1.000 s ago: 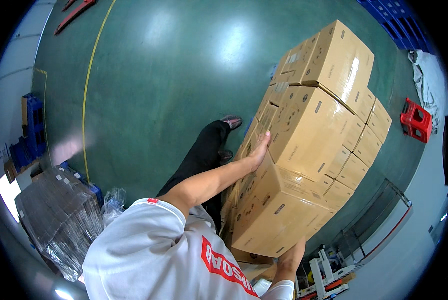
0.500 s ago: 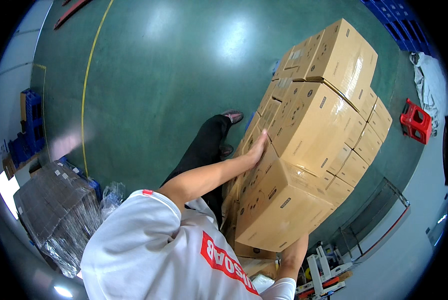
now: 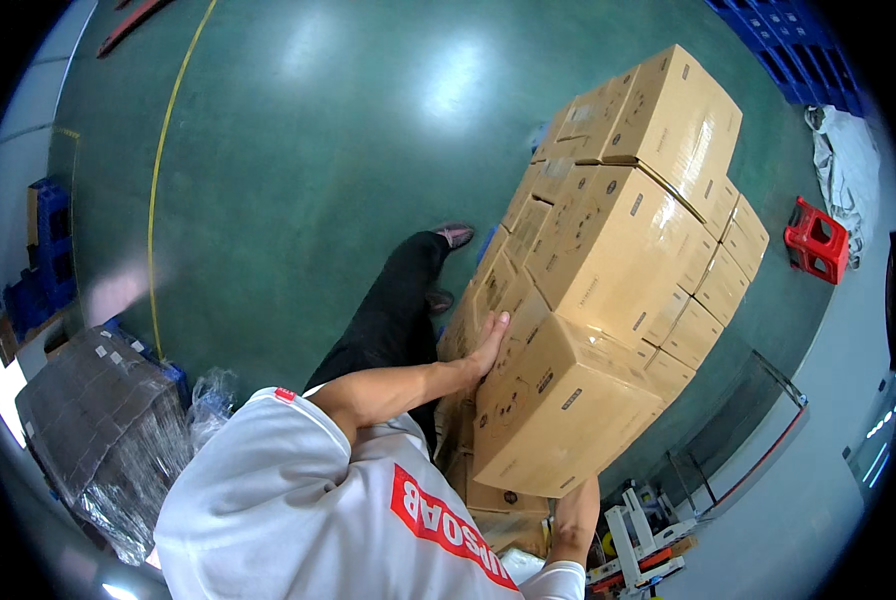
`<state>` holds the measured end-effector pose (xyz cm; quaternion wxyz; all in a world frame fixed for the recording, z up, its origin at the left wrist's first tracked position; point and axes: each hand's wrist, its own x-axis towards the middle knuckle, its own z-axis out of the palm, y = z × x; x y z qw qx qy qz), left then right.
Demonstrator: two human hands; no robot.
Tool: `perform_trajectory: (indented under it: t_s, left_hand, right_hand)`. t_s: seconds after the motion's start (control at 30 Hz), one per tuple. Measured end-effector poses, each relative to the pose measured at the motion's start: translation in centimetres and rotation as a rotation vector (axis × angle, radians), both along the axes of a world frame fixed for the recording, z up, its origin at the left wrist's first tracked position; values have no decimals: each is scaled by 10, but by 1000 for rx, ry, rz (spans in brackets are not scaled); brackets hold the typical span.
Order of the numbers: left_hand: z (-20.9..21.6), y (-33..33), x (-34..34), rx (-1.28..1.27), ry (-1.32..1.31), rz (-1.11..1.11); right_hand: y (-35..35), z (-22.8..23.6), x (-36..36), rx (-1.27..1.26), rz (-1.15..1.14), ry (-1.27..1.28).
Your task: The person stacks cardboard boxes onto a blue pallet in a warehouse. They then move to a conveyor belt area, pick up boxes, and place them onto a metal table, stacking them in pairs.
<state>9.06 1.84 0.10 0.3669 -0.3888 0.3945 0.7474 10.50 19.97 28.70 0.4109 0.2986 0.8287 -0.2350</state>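
A tan cardboard carton (image 3: 558, 420) sits at the near end of a tall stack of similar taped cartons (image 3: 608, 255). My left hand (image 3: 488, 345) lies against the left side of this near carton by its upper corner, thumb stretched out, the other fingers partly hidden. From the lower edge my right forearm (image 3: 574, 525) reaches up to the carton's near, lower side. The carton covers my right hand, so its fingers do not show. Next to the near carton, a larger carton (image 3: 623, 260) stands against it.
Shrink-wrapped dark cartons (image 3: 98, 410) stand at the lower left, beside blue pallets (image 3: 53, 240). A red stool (image 3: 816, 241) and more blue pallets (image 3: 793, 50) are at the right. A white metal frame (image 3: 633, 540) stands low right. A yellow line (image 3: 158, 190) crosses the green floor.
My left hand has slid back toward me along the stack's left side, from beside the larger carton to the near carton's upper corner. The near carton looks almost unmoved.
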Motion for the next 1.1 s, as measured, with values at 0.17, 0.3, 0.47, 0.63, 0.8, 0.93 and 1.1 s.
perform_trajectory:
  t_s: [0.17, 0.3, 0.47, 0.63, 0.8, 0.93, 1.1]
  left_hand:
    - [-25, 9, 13, -135, 53, 35]
    - [-5, 2, 5, -192, 61, -18]
    - [-17, -24, 20, -182, 217, -125]
    - [50, -52, 40, 26, 20, -239]
    - [33, -32, 126, 178, -331, -320]
    - [-19, 2, 217, 186, -467, -290]
    - [-6, 31, 236, 453, -446, 52]
  right_hand:
    - [1, 2, 2, -2, 114, -77]
    - [20, -20, 15, -90, 60, -56]
    - [73, -121, 44, -655, -828, 205]
    - [122, -152, 60, -688, -790, 114]
    - [138, -164, 174, -699, -920, -45]
    - [88, -115, 231, -643, -963, 7]
    - [71, -62, 236, -490, -771, 73]
